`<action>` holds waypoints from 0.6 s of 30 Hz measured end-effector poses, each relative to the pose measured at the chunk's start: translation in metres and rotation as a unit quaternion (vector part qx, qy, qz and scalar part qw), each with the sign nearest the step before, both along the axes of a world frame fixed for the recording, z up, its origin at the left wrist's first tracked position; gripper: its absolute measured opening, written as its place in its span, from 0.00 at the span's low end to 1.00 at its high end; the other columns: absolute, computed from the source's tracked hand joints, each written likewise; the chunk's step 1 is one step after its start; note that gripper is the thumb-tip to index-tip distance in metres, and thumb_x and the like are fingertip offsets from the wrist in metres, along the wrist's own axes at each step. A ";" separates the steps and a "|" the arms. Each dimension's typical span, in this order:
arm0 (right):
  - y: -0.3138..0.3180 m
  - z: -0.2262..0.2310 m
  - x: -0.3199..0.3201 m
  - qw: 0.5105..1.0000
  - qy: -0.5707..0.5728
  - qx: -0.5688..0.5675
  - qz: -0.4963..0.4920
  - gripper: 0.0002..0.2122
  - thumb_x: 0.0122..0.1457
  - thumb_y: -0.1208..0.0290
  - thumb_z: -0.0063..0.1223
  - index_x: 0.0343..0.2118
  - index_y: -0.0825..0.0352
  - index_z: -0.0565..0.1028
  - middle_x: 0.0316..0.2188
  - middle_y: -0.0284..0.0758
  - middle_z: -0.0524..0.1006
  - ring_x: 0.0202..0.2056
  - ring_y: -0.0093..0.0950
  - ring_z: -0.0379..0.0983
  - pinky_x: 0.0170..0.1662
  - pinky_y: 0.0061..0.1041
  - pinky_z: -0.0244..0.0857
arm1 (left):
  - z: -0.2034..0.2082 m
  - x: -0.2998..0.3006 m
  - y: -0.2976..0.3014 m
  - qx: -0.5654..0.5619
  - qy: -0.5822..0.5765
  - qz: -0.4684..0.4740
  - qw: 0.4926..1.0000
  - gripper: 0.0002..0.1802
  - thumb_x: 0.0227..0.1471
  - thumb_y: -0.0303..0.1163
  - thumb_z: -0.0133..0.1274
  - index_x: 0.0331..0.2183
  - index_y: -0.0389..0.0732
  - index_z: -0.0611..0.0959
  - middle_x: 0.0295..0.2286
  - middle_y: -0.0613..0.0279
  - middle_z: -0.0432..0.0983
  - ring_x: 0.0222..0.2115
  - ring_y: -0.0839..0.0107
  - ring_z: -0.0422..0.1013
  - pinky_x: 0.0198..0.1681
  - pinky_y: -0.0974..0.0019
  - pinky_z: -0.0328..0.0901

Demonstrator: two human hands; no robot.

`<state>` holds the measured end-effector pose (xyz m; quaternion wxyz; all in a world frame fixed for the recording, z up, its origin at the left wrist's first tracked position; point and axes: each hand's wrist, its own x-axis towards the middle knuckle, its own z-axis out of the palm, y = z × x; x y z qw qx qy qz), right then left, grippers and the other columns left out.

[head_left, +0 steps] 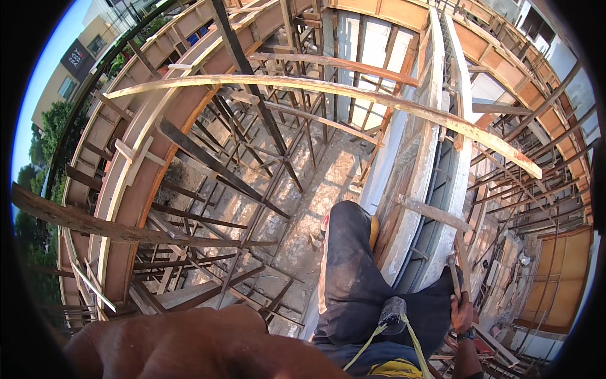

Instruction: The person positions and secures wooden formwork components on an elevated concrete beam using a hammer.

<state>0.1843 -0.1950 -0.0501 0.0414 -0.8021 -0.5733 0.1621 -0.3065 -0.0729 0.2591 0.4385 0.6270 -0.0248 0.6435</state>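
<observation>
My right hand (463,312), a dark watch on its wrist, is low on the right, beside my bent right knee. Its fingers are closed around the handle of what looks like a hammer (454,273), head end upward against the outer side of the beam formwork (435,259). My left upper arm (177,344) fills the lower left, and the left hand is out of sight. I sit astride the formwork in dark trousers (350,271). A dark pouch (394,314) on a pale green cord hangs at my waist.
Steel rebar (418,237) runs inside the formwork. A short wooden crosspiece (434,212) spans its top, and a long plank (328,86) crosses farther ahead. Curved plywood formwork (126,234) stands on the left. Wooden props (221,170) rise from the floor far below (322,183).
</observation>
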 end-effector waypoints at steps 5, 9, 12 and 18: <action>0.008 -0.009 0.023 0.997 0.058 0.036 -0.024 0.17 0.64 0.58 0.51 0.33 0.72 0.70 0.20 0.52 0.74 0.25 0.52 0.75 0.27 0.45 0.63 | -0.006 0.000 -0.011 0.064 -0.008 -0.020 0.998 0.12 0.61 0.40 0.49 0.31 0.45 0.68 0.28 0.62 0.69 0.30 0.69 0.64 0.39 0.61 0.63; 0.000 -0.006 0.003 0.998 0.046 -0.022 -0.020 0.18 0.65 0.57 0.50 0.36 0.73 0.71 0.22 0.53 0.75 0.26 0.54 0.74 0.28 0.45 0.63 | -0.018 -0.016 0.006 -0.009 -0.011 0.009 1.000 0.12 0.61 0.40 0.49 0.31 0.45 0.68 0.28 0.62 0.70 0.30 0.69 0.64 0.39 0.61 0.63; 0.002 0.004 0.007 0.997 0.068 -0.006 -0.019 0.18 0.66 0.58 0.49 0.37 0.73 0.71 0.22 0.54 0.75 0.26 0.55 0.73 0.28 0.46 0.62 | -0.012 -0.016 0.000 0.017 -0.009 0.017 1.000 0.12 0.61 0.40 0.49 0.31 0.45 0.68 0.27 0.62 0.70 0.30 0.69 0.64 0.39 0.61 0.63; -0.004 -0.012 0.017 0.998 0.013 0.056 0.015 0.19 0.65 0.56 0.50 0.35 0.73 0.71 0.20 0.53 0.73 0.25 0.54 0.72 0.27 0.47 0.61 | -0.008 -0.019 -0.009 0.007 -0.007 0.035 0.999 0.12 0.60 0.40 0.49 0.31 0.44 0.68 0.27 0.62 0.70 0.30 0.68 0.64 0.38 0.61 0.63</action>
